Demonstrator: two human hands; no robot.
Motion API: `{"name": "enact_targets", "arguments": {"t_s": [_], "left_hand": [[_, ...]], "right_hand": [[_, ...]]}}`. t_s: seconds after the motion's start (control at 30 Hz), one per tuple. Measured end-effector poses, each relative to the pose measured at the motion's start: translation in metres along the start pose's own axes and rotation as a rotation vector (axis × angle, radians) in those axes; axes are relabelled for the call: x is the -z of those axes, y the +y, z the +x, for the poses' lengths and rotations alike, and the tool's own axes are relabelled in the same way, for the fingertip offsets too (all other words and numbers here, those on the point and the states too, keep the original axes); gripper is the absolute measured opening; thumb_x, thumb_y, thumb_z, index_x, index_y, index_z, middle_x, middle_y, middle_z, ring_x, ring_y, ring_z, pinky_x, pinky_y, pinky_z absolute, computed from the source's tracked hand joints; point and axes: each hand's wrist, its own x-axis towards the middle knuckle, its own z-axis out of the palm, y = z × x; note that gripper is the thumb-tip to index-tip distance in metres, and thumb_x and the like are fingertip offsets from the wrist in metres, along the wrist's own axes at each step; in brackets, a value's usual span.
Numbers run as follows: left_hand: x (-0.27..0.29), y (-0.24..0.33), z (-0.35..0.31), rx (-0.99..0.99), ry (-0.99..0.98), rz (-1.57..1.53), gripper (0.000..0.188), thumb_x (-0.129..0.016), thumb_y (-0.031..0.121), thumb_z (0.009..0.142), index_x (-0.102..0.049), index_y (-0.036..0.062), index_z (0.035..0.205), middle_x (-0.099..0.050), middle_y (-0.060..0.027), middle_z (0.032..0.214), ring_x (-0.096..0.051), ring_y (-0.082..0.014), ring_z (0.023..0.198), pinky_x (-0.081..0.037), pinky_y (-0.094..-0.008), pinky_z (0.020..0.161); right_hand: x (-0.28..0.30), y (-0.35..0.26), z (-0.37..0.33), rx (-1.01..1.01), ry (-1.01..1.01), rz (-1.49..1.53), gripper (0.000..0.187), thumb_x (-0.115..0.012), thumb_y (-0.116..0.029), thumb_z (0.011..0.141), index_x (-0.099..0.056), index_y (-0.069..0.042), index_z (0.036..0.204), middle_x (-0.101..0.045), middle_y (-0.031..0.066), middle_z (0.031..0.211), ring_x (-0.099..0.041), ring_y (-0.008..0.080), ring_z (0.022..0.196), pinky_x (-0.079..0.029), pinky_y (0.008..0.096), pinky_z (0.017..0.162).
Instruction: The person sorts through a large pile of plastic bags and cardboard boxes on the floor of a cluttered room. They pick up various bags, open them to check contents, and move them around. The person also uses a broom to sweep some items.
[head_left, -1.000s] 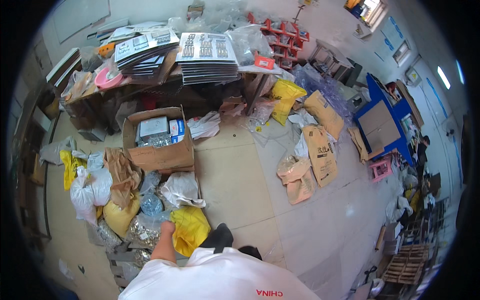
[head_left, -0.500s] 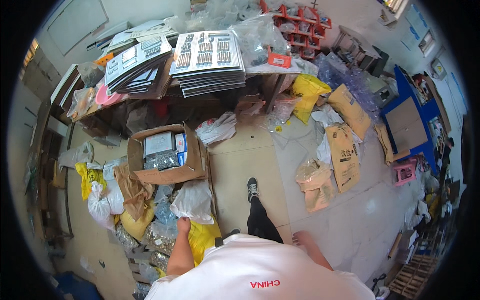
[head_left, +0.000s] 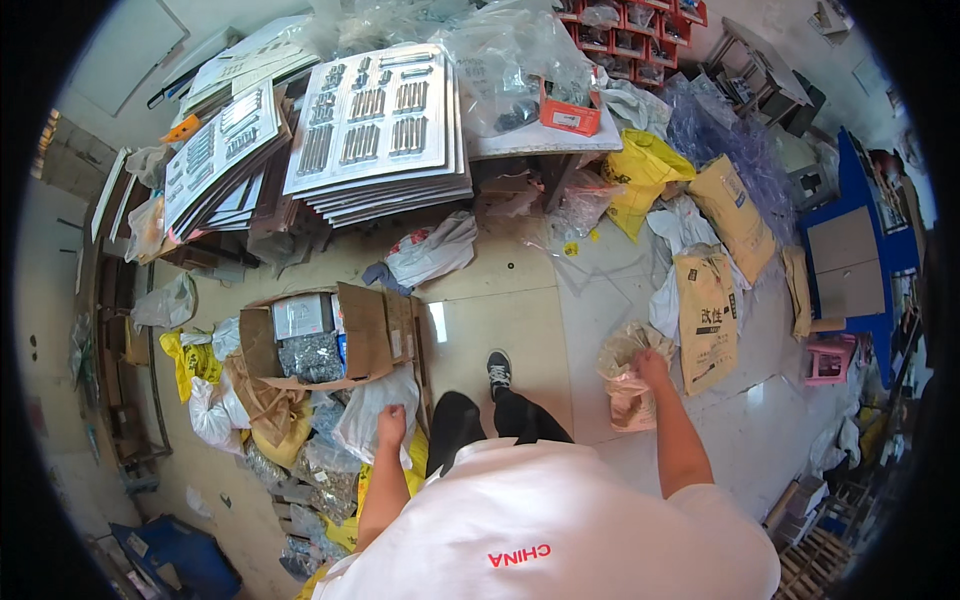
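My left hand (head_left: 391, 426) is closed with its fingers curled, and no object shows in it. In the picture it lies over a white sack (head_left: 368, 418), at the front of a heap of bags; whether it touches the sack cannot be told. My right hand (head_left: 652, 370) overlaps the upper edge of a crumpled tan paper bag (head_left: 631, 406). Its fingers are bent toward the bag's mouth, too small and blurred to show a grip. Beside that bag lies a larger brown paper sack (head_left: 707, 325) with dark print.
An opened cardboard box (head_left: 365, 345) holding a grey box and bagged metal parts stands left. Ahead is a table with stacked sample boards (head_left: 378, 112) and a red bin (head_left: 570, 110). A yellow bag (head_left: 645, 180) and blue panel (head_left: 855, 235) stand right; a pink stool (head_left: 830, 360) is near.
My right hand has swung forward to the tan paper bag. My left hand has shifted slightly forward over the white sack. The view has moved closer to the table, and a second leg shows.
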Motion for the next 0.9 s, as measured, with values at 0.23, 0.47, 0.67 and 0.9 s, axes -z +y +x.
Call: {"name": "enact_targets", "arguments": {"t_s": [0.23, 0.47, 0.67, 0.9], "left_hand": [[-0.003, 0.025, 0.017, 0.062, 0.076, -0.098, 0.040, -0.062, 0.034, 0.092, -0.072, -0.0021, 0.108, -0.072, -0.0259, 0.101, -0.070, -0.0400, 0.100, -0.053, -0.0437, 0.090], [-0.021, -0.048, 0.021, -0.182, -0.506, 0.661, 0.036, -0.055, 0.029, 0.089, -0.073, -0.0016, 0.093, -0.071, -0.0285, 0.101, -0.069, -0.0405, 0.102, -0.054, -0.0466, 0.090], [-0.024, 0.009, 0.092, -0.109, -0.270, 0.519, 0.037, -0.055, 0.034, 0.092, -0.073, 0.0019, 0.098, -0.070, -0.0275, 0.106, -0.068, -0.0439, 0.100, -0.055, -0.0484, 0.087], [-0.024, 0.046, 0.097, 0.024, 0.067, -0.218, 0.039, -0.060, 0.037, 0.093, -0.072, 0.0015, 0.105, -0.072, -0.0255, 0.100, -0.069, -0.0413, 0.099, -0.053, -0.0466, 0.087]], "right_hand": [[-0.016, -0.070, 0.041, 0.076, -0.095, 0.103, 0.022, -0.052, -0.011, 0.098, -0.071, -0.001, 0.105, -0.073, 0.0093, 0.082, -0.067, 0.0171, 0.068, -0.054, 0.0327, 0.061], [-0.044, 0.013, -0.047, -0.220, -0.323, 0.079, 0.023, -0.056, -0.019, 0.097, -0.070, -0.001, 0.094, -0.070, 0.0081, 0.081, -0.065, 0.0174, 0.065, -0.054, 0.0325, 0.058], [-0.018, 0.064, -0.112, -0.181, -0.294, -0.154, 0.023, -0.056, -0.018, 0.095, -0.068, -0.004, 0.107, -0.072, 0.0092, 0.085, -0.070, 0.0213, 0.068, -0.056, 0.0366, 0.057], [0.000, 0.020, -0.062, -0.047, -0.273, -0.461, 0.020, -0.057, -0.018, 0.096, -0.068, -0.001, 0.093, -0.070, 0.0102, 0.076, -0.068, 0.0200, 0.065, -0.053, 0.0347, 0.055]]}}
